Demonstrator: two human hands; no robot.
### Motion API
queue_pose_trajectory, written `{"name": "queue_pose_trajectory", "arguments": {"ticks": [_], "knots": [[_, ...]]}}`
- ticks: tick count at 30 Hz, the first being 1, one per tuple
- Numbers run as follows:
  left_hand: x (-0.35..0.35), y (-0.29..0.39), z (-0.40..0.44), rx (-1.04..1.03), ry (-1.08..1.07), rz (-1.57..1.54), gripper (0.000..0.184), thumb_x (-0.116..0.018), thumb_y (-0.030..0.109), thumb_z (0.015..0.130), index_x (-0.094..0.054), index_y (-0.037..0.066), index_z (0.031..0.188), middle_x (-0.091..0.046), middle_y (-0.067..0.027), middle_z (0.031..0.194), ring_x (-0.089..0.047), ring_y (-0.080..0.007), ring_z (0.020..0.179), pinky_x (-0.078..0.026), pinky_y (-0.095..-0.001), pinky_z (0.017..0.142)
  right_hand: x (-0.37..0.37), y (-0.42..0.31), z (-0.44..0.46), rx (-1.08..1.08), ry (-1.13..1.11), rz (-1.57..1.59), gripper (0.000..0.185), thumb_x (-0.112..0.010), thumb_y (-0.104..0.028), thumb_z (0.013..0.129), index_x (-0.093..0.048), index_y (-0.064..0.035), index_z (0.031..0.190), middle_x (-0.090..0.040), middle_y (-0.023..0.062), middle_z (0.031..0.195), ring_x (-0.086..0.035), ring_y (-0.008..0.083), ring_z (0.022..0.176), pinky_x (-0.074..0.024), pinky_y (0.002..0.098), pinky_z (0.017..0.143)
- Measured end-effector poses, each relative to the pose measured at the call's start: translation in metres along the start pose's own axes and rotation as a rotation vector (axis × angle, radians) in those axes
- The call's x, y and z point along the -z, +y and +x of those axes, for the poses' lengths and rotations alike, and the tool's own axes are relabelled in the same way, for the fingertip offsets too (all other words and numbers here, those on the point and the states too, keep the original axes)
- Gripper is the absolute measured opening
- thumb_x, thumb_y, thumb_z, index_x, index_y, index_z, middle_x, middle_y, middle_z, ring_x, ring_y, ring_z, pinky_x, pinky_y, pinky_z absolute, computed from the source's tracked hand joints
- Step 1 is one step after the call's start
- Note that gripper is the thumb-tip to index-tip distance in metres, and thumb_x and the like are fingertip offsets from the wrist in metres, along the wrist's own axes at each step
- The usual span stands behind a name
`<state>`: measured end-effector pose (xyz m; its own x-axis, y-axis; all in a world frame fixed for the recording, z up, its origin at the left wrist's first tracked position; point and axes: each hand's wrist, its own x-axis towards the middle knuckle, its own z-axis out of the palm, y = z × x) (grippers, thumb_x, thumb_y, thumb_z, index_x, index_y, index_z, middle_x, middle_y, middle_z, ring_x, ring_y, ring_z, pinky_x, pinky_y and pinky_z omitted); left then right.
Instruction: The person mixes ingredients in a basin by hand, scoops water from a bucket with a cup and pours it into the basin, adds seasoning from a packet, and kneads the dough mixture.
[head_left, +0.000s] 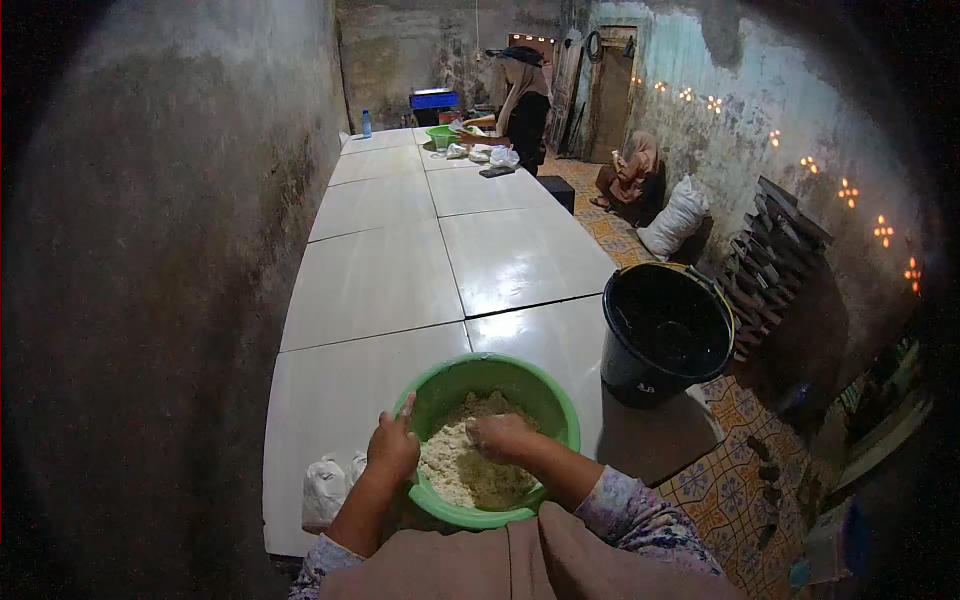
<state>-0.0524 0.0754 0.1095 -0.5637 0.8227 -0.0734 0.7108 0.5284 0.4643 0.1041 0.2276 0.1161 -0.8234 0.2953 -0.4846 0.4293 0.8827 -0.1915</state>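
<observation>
A green plastic basin [568,405] stands at the near end of the white table, with a pale, crumbly flour mixture [447,462] inside. My left hand [395,445] grips the basin's left rim, its fingers partly hidden by the wall. Down in the basin, my right hand [502,438] is closed in the mixture with its fingers curled. Knotted plastic bags of white powder [325,490] lie left of the basin, beside my left forearm.
A black bucket [655,370] stands on the table's right edge. At the far end, a person [525,115] works over another green basin [440,133] near several white bags [503,157]. Another person [632,170] sits low by a white sack [677,217]. Stacked dark slats [775,265] lean along the right wall.
</observation>
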Motion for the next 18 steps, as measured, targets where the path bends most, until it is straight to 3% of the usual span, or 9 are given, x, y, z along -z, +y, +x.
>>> {"name": "queue_pose_trajectory", "arguments": {"ticks": [1, 3, 4, 8, 9, 12, 15, 17, 18], "knots": [[0.001, 0.002, -0.001, -0.002, 0.002, -0.001, 0.071, -0.052, 0.011, 0.082, -0.03, 0.027, 0.147, -0.047, -0.0263, 0.11, -0.059, -0.0428, 0.092, -0.05, -0.0495, 0.084, -0.014, 0.003, 0.005, -0.001, 0.002, -0.002, 0.048, -0.053, -0.02, 0.087, -0.051, -0.0126, 0.133, -0.062, 0.0214, 0.111, -0.062, 0.0345, 0.103, -0.0511, 0.0473, 0.081], [0.004, 0.006, -0.003, 0.02, -0.007, 0.011, 0.071, -0.052, 0.011, 0.082, -0.03, 0.027, 0.147, -0.047, -0.0263, 0.11, -0.058, -0.0427, 0.092, -0.05, -0.0498, 0.083, -0.04, 0.002, 0.011, 0.302, 0.363, 0.037, 0.054, -0.057, -0.018, 0.083, -0.046, -0.0161, 0.136, -0.06, 0.0229, 0.117, -0.062, 0.0356, 0.105, -0.0493, 0.0494, 0.086], [0.003, 0.006, -0.003, 0.02, -0.004, 0.01, 0.071, -0.052, 0.011, 0.082, -0.03, 0.027, 0.147, -0.047, -0.0263, 0.11, -0.058, -0.0427, 0.092, -0.05, -0.0498, 0.083, -0.04, -0.001, 0.009, 0.282, 0.131, -0.061, 0.067, -0.061, -0.017, 0.08, -0.038, -0.0222, 0.143, -0.052, 0.0236, 0.13, -0.055, 0.0383, 0.116, -0.0492, 0.049, 0.088], [-0.004, 0.0, -0.004, -0.024, 0.049, 0.026, 0.071, -0.052, 0.011, 0.083, -0.028, 0.028, 0.148, -0.047, -0.0257, 0.11, -0.059, -0.0417, 0.092, -0.05, -0.049, 0.082, -0.055, -0.006, 0.013, 0.526, 0.168, -0.17, 0.07, -0.068, -0.013, 0.071, -0.047, -0.024, 0.137, -0.044, 0.0253, 0.137, -0.039, 0.0487, 0.127, -0.0492, 0.0492, 0.089], [-0.003, 0.0, -0.003, -0.022, 0.056, 0.029, 0.072, -0.052, 0.01, 0.083, -0.028, 0.028, 0.148, -0.047, -0.0254, 0.11, -0.059, -0.0413, 0.092, -0.05, -0.0489, 0.082, -0.058, -0.008, 0.015, 0.528, 0.171, -0.172, 0.07, -0.068, -0.013, 0.071, -0.047, -0.024, 0.137, -0.044, 0.0253, 0.137, -0.039, 0.0487, 0.127, -0.0492, 0.0492, 0.089], [0.003, 0.004, -0.003, -0.001, 0.04, 0.0, 0.071, -0.052, 0.01, 0.082, -0.03, 0.028, 0.147, -0.048, -0.0251, 0.109, -0.059, -0.0419, 0.091, -0.05, -0.0489, 0.082, -0.041, -0.023, 0.007, 0.393, 0.059, -0.272, 0.042, -0.059, -0.01, 0.075, -0.06, -0.0098, 0.117, -0.065, 0.0174, 0.103, -0.064, 0.0357, 0.093, -0.0535, 0.0447, 0.073], [-0.004, -0.002, -0.003, 0.0, 0.045, -0.004, 0.07, -0.053, 0.01, 0.082, -0.032, 0.029, 0.146, -0.049, -0.0245, 0.108, -0.059, -0.0418, 0.091, -0.05, -0.0484, 0.082, -0.031, -0.003, 0.009, 0.268, 0.079, -0.076, 0.037, -0.056, -0.009, 0.078, -0.06, -0.0087, 0.115, -0.065, 0.0169, 0.1, -0.064, 0.0367, 0.089, -0.0533, 0.0454, 0.072], [-0.009, -0.006, 0.0, -0.019, 0.087, -0.009, 0.071, -0.053, 0.009, 0.081, -0.032, 0.029, 0.146, -0.049, -0.0242, 0.106, -0.059, -0.0414, 0.091, -0.05, -0.0483, 0.082, -0.035, 0.018, 0.018, 0.166, 0.135, 0.137, 0.041, -0.054, -0.008, 0.081, -0.055, -0.0081, 0.123, -0.06, 0.0225, 0.115, -0.062, 0.039, 0.1, -0.0524, 0.046, 0.08], [0.0, 0.001, -0.004, 0.006, 0.033, -0.023, 0.071, -0.052, 0.01, 0.081, -0.032, 0.028, 0.146, -0.049, -0.0241, 0.106, -0.059, -0.0415, 0.092, -0.05, -0.0485, 0.082, -0.031, 0.024, 0.011, 0.127, 0.372, 0.133, 0.047, -0.054, -0.009, 0.082, -0.05, -0.0098, 0.129, -0.052, 0.0262, 0.125, -0.059, 0.0403, 0.106, -0.051, 0.0456, 0.084]]}}
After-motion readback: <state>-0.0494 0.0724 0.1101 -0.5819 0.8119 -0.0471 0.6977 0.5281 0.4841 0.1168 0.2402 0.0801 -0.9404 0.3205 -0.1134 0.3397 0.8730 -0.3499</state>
